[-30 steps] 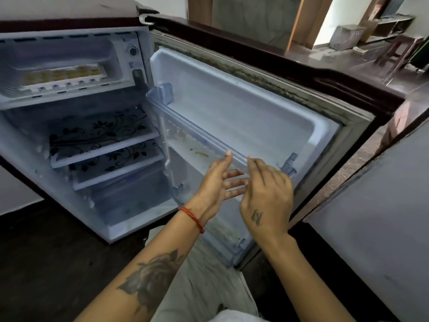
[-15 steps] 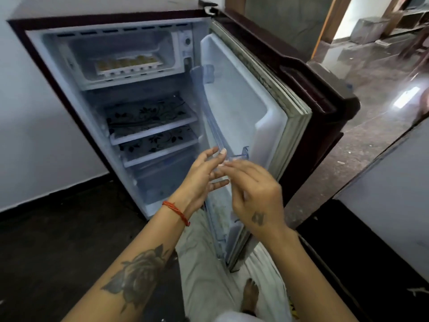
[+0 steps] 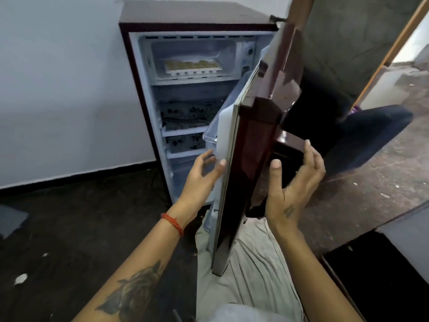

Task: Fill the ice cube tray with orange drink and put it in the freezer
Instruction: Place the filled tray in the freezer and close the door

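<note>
A small maroon fridge (image 3: 192,16) stands against the white wall. Its freezer compartment (image 3: 192,46) at the top holds the white ice cube tray (image 3: 192,66), its cells filled with orange drink. The fridge door (image 3: 246,154) is half swung, its edge facing me. My left hand (image 3: 202,175) rests on the door's white inner edge, fingers apart. My right hand (image 3: 294,182) is on the outer maroon side by the handle recess, fingers spread, thumb on the door's face.
Two shelves with a black floral pattern (image 3: 185,115) sit below the freezer compartment. The floor (image 3: 81,228) is dark with small white scraps. A dark cabinet (image 3: 394,263) stands at my right. My light trousers (image 3: 250,275) show below the door.
The door has swung toward the fridge body. My right hand has moved from the inner door shelf to the outer side; my view has pulled back and up.
</note>
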The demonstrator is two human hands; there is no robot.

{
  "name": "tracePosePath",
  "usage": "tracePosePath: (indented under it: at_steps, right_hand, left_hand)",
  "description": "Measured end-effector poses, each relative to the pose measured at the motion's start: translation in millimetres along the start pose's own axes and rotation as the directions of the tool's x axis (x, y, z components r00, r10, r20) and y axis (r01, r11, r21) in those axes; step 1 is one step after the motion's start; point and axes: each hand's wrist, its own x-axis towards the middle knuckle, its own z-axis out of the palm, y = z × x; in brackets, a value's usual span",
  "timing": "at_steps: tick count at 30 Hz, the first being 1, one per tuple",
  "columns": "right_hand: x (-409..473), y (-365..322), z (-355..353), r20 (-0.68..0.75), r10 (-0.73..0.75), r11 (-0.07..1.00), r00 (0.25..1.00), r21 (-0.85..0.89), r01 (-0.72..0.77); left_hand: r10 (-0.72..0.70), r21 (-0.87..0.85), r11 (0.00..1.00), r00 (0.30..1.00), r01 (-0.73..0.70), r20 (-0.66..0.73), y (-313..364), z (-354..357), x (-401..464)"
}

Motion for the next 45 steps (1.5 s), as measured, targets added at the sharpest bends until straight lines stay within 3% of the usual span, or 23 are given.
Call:
tracePosePath:
  at_steps: [2,6,9,11,15,21,25,29,35,45]
  right_hand:
    - [7,3,11,0.039,0.017,0.999,0.999,0.039,-0.018]
    - [12,8,39,0.338,0.052,0.994,0.940,0.071,-0.081]
    - [7,10,63,0.471,0.015,0.993,0.882,0.097,-0.068]
    - [8,11,81,0.540,-0.055,0.989,0.840,0.145,-0.029]
    - [14,10,121,0.606,-0.177,0.975,0.775,0.213,0.055]
    - [26,2,187,0.671,-0.278,0.953,0.688,0.285,0.107]
    - [31,-2,234,0.666,-0.281,0.955,0.691,0.267,0.130]
    - [35,-8,277,0.663,-0.242,0.969,0.709,0.209,0.136]
    - [45,-14,337,0.644,-0.197,0.980,0.739,0.114,0.163]
    - [39,-8,365,0.578,-0.154,0.981,0.802,-0.011,0.196]
  left_hand:
    - [0.069,0.067,0.995,0.997,-0.067,-0.017,-5,-5,-3]
    - [0.238,0.281,0.942,0.957,-0.185,-0.168,-13,-13,1]
    - [0.347,0.527,0.836,0.890,-0.152,-0.294,-22,-22,10]
    - [0.380,0.598,0.791,0.868,-0.127,-0.319,-31,-29,20]
    - [0.350,0.652,0.758,0.863,-0.033,-0.364,-40,-58,50]
    - [0.353,0.602,0.798,0.835,-0.033,-0.422,-50,-88,94]
    - [0.385,0.571,0.814,0.835,-0.107,-0.393,-60,-117,125]
    - [0.393,0.556,0.809,0.877,-0.187,-0.277,-69,-157,155]
    - [0.299,0.582,0.803,0.932,-0.129,-0.205,-83,-200,210]
    - [0.319,0.521,0.837,0.924,-0.170,-0.210,-115,-215,245]
